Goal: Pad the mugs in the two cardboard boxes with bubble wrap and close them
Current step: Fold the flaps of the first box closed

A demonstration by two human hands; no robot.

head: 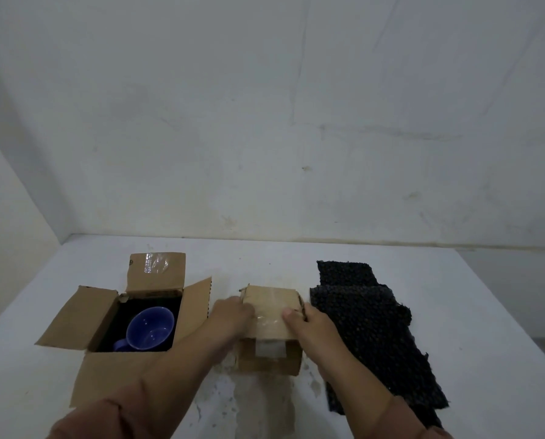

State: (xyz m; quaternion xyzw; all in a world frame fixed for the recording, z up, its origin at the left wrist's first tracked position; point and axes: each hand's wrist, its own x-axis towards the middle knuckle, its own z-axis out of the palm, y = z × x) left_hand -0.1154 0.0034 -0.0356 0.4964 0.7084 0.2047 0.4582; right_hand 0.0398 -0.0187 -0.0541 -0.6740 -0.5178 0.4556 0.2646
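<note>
Currently we judge the task about half done. The closed box (272, 304), midway along the tabletop's (486, 312) near edge, has its flaps down. The left grip (233, 315) and right grip (309, 324) clasp its sides. Toward the left edge, the open box (75, 318) exposes its blue mug (150, 327); padding and closing remain. Bubble wrap (369, 327) lies toward the right edge.

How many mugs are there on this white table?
1: a blue ceramic mug in the open brown cardboard box on the left. Another may be hidden in the closed, taped cardboard box held between the left hand and right hand.
</note>
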